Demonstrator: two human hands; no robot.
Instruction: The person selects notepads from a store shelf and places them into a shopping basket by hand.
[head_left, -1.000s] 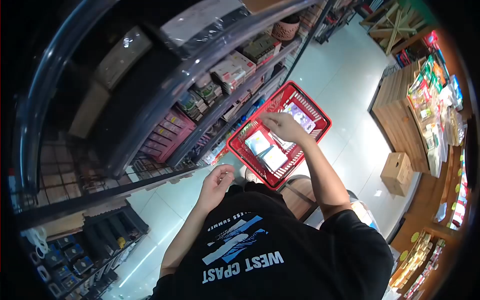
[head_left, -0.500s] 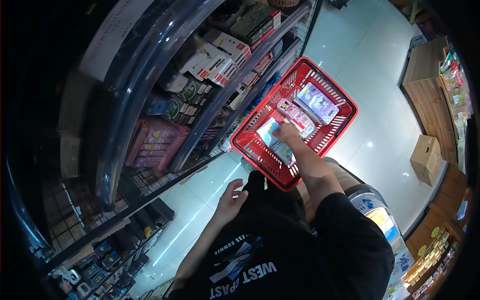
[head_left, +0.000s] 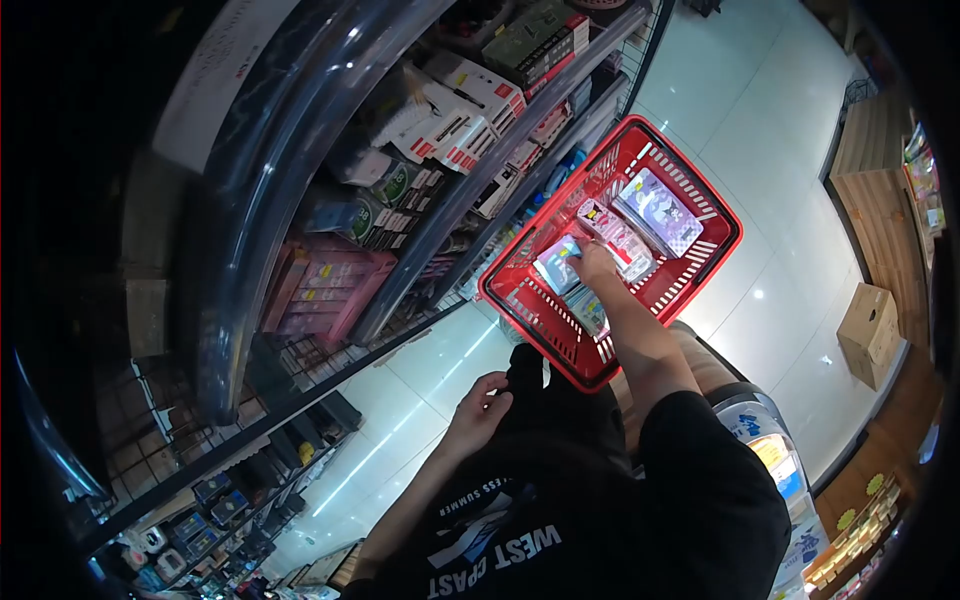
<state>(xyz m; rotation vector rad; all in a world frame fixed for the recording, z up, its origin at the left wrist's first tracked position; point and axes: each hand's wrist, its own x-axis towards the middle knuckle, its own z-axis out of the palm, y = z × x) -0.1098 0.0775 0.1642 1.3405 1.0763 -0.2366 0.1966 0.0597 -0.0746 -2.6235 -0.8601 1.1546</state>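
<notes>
A red shopping basket (head_left: 707, 187) holds several flat packs. My right hand (head_left: 597, 266) reaches into it, fingers closed on the edge of a light-blue pack (head_left: 556, 262); the exact grip is partly hidden. Beside that hand lies a pink-and-white pack (head_left: 625, 245), and a purple pack with a cartoon figure (head_left: 660, 210) sits farther along. Another pale pack (head_left: 588, 310) is in the near part, partly under my forearm. Outside the basket, my left hand (head_left: 480, 408) is held with loosely bent fingers and nothing visible in it, close to dark cloth.
Store shelves (head_left: 440, 200) with boxed goods rise on the left, with a pink crate (head_left: 330, 285) low among them. A cardboard box (head_left: 868, 335) stands on the tiled floor (head_left: 760, 260) at right, near a wooden display unit (head_left: 880, 170). A clear bag (head_left: 775, 450) is by my right side.
The basket and surroundings have shifted slightly right in view. My right hand stays at the light-blue pack, which looks tilted a little differently. My left hand has moved slightly right.
</notes>
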